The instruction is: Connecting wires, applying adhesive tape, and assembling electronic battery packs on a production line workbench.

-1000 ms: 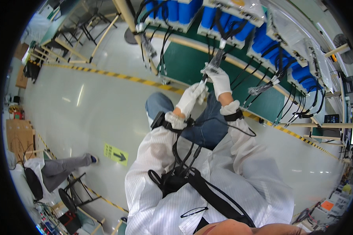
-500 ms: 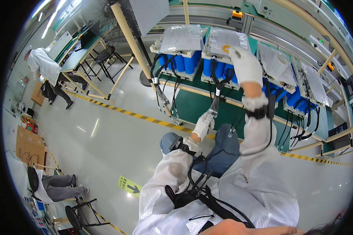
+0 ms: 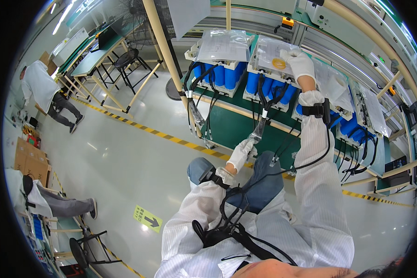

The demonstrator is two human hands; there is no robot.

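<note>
My left hand [image 3: 242,155], in a white glove, is closed around the lower end of a clear plastic bag [image 3: 258,131]. The bag covers the ends of a black cable bundle [image 3: 264,103] hanging from a unit of blue cylinders [image 3: 266,86]. A sheet in clear plastic [image 3: 266,50] lies on top of that unit. Over its right part is my gloved right hand [image 3: 301,64], fingers apart as far as they show, with nothing visible in them. A yellow tape ring [image 3: 279,63] lies on the sheet just left of its fingers.
Similar blue-cylinder units stand left [image 3: 224,76] and right [image 3: 354,127] on the green bench [image 3: 229,119], cables hanging over its front. A beige post [image 3: 164,41] rises at the left. Black stools [image 3: 127,58] and two other people [image 3: 41,83] are farther left. My wrist cables cross my lap.
My right hand has moved right, away from the yellow ring, which stays on the sheet. My left hand keeps hold of the bag. The view has shifted slightly, and the far person has moved.
</note>
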